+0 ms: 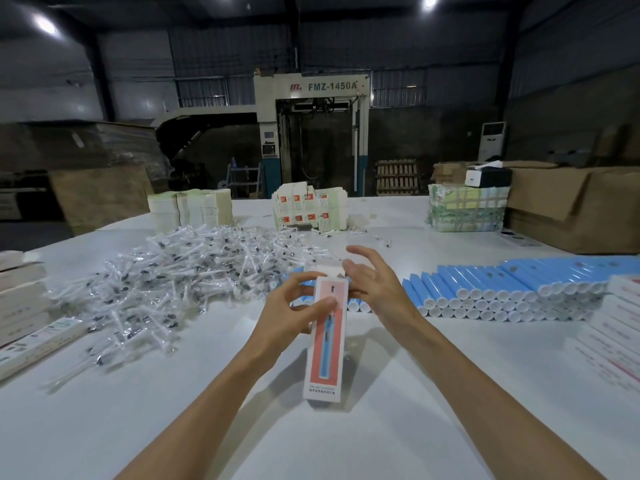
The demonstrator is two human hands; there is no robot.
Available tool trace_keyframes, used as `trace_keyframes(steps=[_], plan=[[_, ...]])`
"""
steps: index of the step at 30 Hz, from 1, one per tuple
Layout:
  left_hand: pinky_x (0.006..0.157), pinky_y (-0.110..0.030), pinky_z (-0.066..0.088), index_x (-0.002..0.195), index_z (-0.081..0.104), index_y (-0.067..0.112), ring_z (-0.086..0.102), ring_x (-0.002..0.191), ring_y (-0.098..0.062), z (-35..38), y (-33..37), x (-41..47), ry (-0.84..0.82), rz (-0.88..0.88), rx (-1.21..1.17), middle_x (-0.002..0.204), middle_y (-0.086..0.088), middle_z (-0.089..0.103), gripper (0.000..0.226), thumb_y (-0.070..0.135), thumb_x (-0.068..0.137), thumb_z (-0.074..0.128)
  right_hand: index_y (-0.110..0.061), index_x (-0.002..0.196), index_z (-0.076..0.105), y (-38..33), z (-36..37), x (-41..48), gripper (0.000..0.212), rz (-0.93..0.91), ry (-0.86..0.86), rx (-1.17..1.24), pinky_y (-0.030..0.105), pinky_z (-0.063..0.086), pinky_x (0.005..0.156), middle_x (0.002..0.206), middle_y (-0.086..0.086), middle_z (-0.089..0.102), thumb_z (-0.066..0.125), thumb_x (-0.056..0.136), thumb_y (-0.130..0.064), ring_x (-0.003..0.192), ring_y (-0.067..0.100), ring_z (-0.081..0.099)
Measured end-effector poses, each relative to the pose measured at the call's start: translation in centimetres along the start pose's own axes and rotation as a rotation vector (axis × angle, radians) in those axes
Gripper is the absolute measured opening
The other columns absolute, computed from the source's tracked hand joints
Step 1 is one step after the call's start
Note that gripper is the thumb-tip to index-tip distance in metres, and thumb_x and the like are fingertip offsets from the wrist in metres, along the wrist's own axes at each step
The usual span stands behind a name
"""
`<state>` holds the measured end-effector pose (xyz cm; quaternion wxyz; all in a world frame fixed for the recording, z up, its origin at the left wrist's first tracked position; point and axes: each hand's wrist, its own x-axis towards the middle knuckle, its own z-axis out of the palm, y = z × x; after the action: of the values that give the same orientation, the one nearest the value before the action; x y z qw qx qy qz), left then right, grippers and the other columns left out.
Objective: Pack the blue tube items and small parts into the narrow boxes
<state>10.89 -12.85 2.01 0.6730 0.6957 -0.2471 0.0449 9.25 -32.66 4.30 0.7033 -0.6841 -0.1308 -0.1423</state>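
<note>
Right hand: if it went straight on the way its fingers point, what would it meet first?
Probably the white top flap of the narrow box that the left hand grips. The right hand points left at it, fingertips close beside it; contact is unclear.

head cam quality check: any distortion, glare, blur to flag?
Head view: strong wide-angle bending, the rows of blue tubes curve toward the right edge; ceiling lamps blown out; hall behind dim; pile of small parts soft, blurrier toward the left edge; box in the left hand fairly sharp, soft shadow beneath it on the table.
</note>
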Motion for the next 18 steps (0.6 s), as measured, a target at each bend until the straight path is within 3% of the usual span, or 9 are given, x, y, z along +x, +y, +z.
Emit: trace_keyframes(steps=[2, 4, 7, 12, 18], plan=[[0.071, -0.037, 0.066, 0.121, 0.07, 0.042, 0.08, 0.094, -0.025, 0.2, 0.0, -0.1, -0.043, 0.003, 0.021, 0.114, 0.003, 0.079, 0.047, 0.047, 0.078, 0.088, -0.02, 0.121, 0.069, -0.4, 0.1, 0.0, 0.035, 0.111, 0.063, 0.079, 0.027, 0.06, 0.073, 0.101, 0.007, 0.078, 0.057, 0.105, -0.048, 0.092, 0.027, 0.078], [0.072, -0.035, 0.066, 0.119, 0.07, 0.045, 0.08, 0.093, -0.025, 0.4, -0.1, -0.2, -0.07, -0.002, 0.03, 0.113, 0.004, 0.079, 0.048, 0.052, 0.075, 0.088, -0.007, 0.117, 0.074, -0.4, -0.2, 0.1, 0.049, 0.175, 0.051, 0.076, 0.036, 0.062, 0.081, 0.104, 0.016, 0.079, 0.05, 0.108, -0.048, 0.097, 0.033, 0.077], [0.071, -0.029, 0.063, 0.121, 0.068, 0.046, 0.08, 0.092, -0.024, 0.3, -0.1, -0.2, -0.078, -0.005, 0.036, 0.112, 0.005, 0.079, 0.052, 0.057, 0.073, 0.088, -0.001, 0.111, 0.078, -0.1, -0.5, 0.1, 0.047, 0.179, 0.008, 0.038, 0.047, 0.058, 0.095, 0.108, 0.029, 0.074, 0.056, 0.107, -0.042, 0.104, 0.04, 0.073], [0.07, -0.03, 0.064, 0.128, 0.056, 0.04, 0.08, 0.092, -0.026, 0.0, -0.5, 0.0, -0.051, 0.004, 0.018, 0.106, -0.001, 0.08, 0.057, 0.044, 0.083, 0.09, -0.008, 0.101, 0.083, -0.3, -0.6, 0.2, 0.027, 0.155, -0.09, 0.036, 0.027, 0.059, 0.074, 0.099, 0.018, 0.079, 0.066, 0.102, -0.029, 0.087, 0.024, 0.075], [0.073, -0.033, 0.065, 0.136, 0.048, 0.045, 0.08, 0.093, -0.028, 0.1, -0.8, 0.1, -0.055, 0.008, -0.004, 0.106, 0.0, 0.079, 0.069, 0.041, 0.083, 0.091, -0.008, 0.1, 0.084, -0.1, -1.0, 0.8, 0.018, 0.161, -0.093, 0.073, 0.024, 0.059, 0.076, 0.103, 0.018, 0.079, 0.07, 0.099, -0.02, 0.091, 0.024, 0.076]])
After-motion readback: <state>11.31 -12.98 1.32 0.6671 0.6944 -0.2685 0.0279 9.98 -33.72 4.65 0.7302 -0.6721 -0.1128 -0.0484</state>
